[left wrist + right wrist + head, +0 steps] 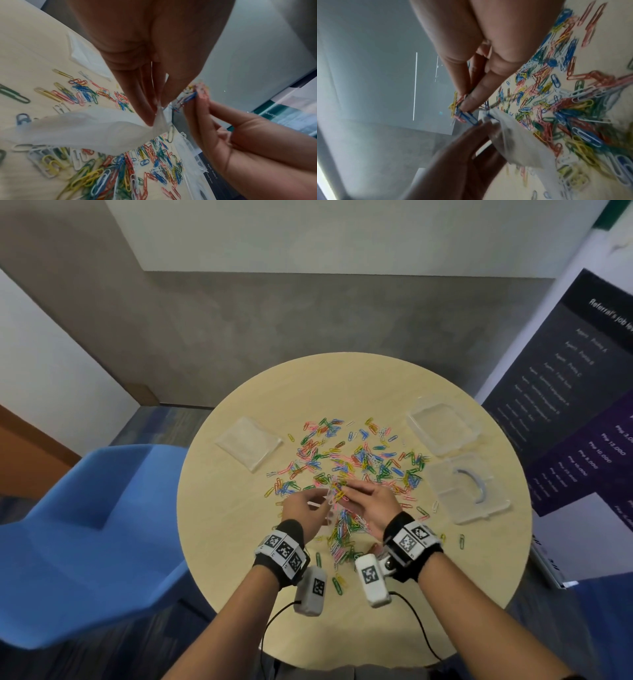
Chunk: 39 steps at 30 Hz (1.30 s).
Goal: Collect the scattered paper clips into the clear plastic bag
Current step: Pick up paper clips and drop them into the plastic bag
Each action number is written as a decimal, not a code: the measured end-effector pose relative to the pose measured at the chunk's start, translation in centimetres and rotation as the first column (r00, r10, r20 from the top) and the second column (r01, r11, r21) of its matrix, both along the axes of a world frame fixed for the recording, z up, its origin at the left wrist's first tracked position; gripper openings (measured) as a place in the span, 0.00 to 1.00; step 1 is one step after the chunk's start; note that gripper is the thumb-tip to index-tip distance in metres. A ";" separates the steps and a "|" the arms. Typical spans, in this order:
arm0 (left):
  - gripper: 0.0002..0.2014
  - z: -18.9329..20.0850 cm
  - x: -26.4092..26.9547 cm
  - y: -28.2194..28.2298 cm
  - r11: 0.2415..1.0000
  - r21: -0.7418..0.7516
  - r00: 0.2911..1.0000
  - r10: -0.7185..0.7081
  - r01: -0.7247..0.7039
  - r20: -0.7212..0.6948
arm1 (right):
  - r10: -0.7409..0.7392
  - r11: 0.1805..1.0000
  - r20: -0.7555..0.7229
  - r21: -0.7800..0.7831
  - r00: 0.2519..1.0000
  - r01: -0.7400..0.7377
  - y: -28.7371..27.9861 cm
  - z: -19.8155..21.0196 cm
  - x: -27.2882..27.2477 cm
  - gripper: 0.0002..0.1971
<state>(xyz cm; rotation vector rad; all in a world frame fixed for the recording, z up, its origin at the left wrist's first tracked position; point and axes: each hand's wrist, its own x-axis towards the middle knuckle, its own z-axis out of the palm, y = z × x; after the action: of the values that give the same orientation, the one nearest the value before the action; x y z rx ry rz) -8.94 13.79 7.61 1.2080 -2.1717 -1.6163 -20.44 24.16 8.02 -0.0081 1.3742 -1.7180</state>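
Observation:
Coloured paper clips point(356, 460) lie scattered over the middle of the round table point(239, 542), with a denser pile point(346, 529) below my hands. My left hand point(305, 505) pinches the top edge of the clear plastic bag point(96, 129), which hangs above the clips. My right hand point(366, 501) pinches a bunch of clips point(464, 113) right at the bag's mouth point(489, 115). In the left wrist view the same bunch point(193, 93) sits at my right fingertips point(204, 100), just beside my left fingers point(150, 105).
More clear bags point(248, 445) lie at the table's left. A clear plastic box point(442, 426) and its lid point(466, 491) sit at the right. A blue chair point(85, 535) stands left of the table, a dark banner point(575, 392) to the right.

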 end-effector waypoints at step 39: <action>0.13 0.3 2.2 -1.8 0.981 -0.191 1.000 0.022 -0.020 0.008 | 0.405 0.897 -0.722 0.432 0.561 -0.092 -2.3 1.2 1.6 0.06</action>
<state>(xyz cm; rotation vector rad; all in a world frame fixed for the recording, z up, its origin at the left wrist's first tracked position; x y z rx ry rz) -6.75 11.94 7.86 1.1795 -2.2515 -1.3601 -18.79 21.88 9.19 -0.8553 2.2000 -1.1972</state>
